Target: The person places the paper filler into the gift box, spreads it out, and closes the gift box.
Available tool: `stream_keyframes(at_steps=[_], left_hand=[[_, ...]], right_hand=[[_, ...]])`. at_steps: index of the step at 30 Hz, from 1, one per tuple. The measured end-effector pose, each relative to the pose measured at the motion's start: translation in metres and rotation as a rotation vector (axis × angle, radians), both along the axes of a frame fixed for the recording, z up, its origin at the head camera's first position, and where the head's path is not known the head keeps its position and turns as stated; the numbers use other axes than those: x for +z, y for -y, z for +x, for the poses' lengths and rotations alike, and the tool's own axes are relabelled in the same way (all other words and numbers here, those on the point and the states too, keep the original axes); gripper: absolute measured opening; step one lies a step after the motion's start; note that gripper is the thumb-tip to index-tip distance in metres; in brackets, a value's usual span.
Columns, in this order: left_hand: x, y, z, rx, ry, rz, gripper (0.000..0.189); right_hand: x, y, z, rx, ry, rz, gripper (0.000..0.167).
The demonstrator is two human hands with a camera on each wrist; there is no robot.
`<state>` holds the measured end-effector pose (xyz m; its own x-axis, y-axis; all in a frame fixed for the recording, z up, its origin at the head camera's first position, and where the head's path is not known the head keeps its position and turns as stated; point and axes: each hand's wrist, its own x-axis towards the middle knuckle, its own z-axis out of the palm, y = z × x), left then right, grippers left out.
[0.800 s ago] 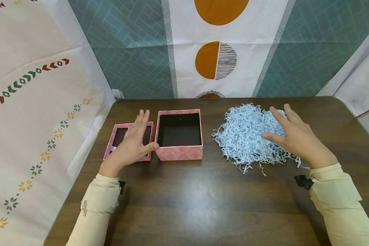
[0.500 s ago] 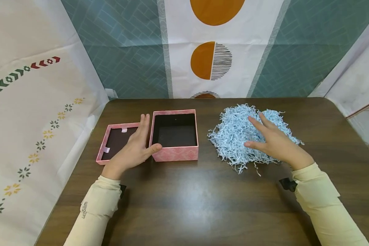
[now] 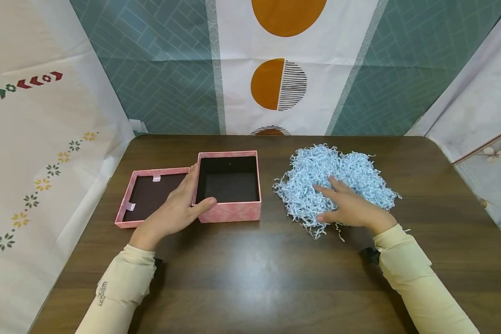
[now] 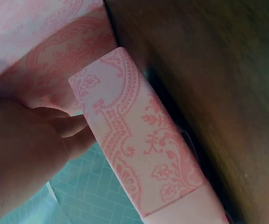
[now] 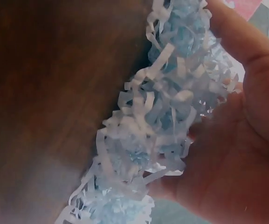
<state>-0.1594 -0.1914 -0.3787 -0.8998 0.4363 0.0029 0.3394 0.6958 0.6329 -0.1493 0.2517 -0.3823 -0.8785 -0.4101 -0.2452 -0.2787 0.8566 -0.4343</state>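
Observation:
A pink patterned box (image 3: 230,212) with a dark inside stands at the middle left of the table. My left hand (image 3: 173,211) lies along its left wall, fingers straight and thumb out by the front corner. Left of the box lies its pink lid (image 3: 144,224), inside facing up, partly hidden behind that hand. In the left wrist view the lid's patterned side (image 4: 129,135) fills the middle. On the right is a heap of pale blue shredded paper (image 3: 317,167). My right hand (image 3: 352,208) rests at the heap's near side with fingers spread; strands (image 5: 162,102) lie against the palm side.
The dark wooden table (image 3: 250,287) carries all of this. Behind it hangs a teal and white cloth (image 3: 158,88) with orange circles. A pale patterned cloth (image 3: 37,148) borders the left side, and another pale cloth (image 3: 484,116) the right.
My right hand has come left and down onto the shredded paper. My left hand has slid against the box's left wall. The whole view has shifted slightly, with things moving left.

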Motion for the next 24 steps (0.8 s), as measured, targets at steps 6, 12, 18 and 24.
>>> stream_keyframes(at_steps=[6,12,18,24], left_hand=[[0.002,0.001,0.004,0.011,-0.004,0.005,0.102],[0.0,0.004,0.009,0.031,0.009,-0.003,0.104],[-0.004,0.003,0.012,0.033,0.025,-0.001,0.103],[-0.004,-0.004,0.011,0.019,0.052,0.0,0.104]], right_hand=[[0.002,0.007,0.002,0.031,-0.065,0.069,0.073],[-0.003,0.011,0.002,0.042,-0.18,0.14,0.053],[-0.007,0.006,0.002,0.007,-0.233,0.144,0.04],[0.007,-0.015,0.005,-0.107,-0.255,-0.086,0.041]])
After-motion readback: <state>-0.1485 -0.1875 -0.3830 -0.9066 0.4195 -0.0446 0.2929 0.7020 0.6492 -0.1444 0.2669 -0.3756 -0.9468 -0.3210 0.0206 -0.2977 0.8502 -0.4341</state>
